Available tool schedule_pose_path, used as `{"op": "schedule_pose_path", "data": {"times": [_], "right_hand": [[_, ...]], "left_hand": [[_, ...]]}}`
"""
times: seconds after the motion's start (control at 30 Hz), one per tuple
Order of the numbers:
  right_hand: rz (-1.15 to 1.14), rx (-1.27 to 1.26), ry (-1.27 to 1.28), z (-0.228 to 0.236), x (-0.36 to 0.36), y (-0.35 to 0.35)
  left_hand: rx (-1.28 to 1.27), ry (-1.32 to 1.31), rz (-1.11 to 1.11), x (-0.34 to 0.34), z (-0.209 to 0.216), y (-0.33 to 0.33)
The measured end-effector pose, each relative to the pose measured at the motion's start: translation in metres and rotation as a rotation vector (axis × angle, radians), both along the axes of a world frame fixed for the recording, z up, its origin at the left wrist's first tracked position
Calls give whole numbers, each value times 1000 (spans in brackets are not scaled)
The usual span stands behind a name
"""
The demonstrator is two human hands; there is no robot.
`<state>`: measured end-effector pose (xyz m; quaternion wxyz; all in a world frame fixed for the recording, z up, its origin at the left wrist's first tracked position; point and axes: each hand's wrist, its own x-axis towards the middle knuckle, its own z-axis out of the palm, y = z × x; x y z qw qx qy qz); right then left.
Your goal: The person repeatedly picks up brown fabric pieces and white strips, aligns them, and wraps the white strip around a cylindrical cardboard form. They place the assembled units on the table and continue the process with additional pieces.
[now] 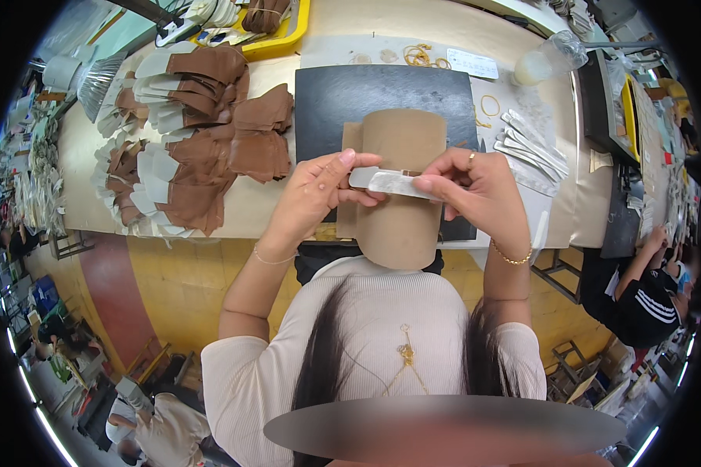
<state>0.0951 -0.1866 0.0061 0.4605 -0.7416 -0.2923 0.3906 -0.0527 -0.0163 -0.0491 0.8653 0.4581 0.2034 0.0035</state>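
Observation:
Above a tan curved form (401,233), I hold a narrow white strip (397,184) stretched crosswise between my hands. My right hand (479,191) pinches its right end between thumb and fingertips. My left hand (319,183) is closed round the left end, where a rounded greyish-white piece (361,177) shows beneath or beside the strip; I cannot tell if the two are joined. Part of the left fingers is hidden behind them. The tan form rests over a black board (319,101) at the table's front edge, close to my body.
Stacks of brown pieces with white ends (202,163) lie to the left. A yellow tray (288,35) stands at the back left. Several loose white strips (530,148) and yellow loops (418,56) lie right and behind. A clear bottle (553,58) tilts back right. A co-worker's arm (642,253) is far right.

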Motion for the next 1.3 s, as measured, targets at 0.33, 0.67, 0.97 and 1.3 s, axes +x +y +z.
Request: {"op": "schedule_pose_path", "data": {"times": [0.33, 0.67, 0.97, 1.3], "right_hand": [[136, -5, -317, -10, -3, 24], [107, 9, -318, -13, -8, 24], [96, -121, -201, -8, 3, 7], [68, -114, -84, -17, 9, -1]], "left_hand": [[119, 47, -29, -2, 9, -2], [202, 24, -1, -1, 11, -4], [82, 46, -2, 0, 2, 4], [31, 101, -1, -1, -8, 5]]}}
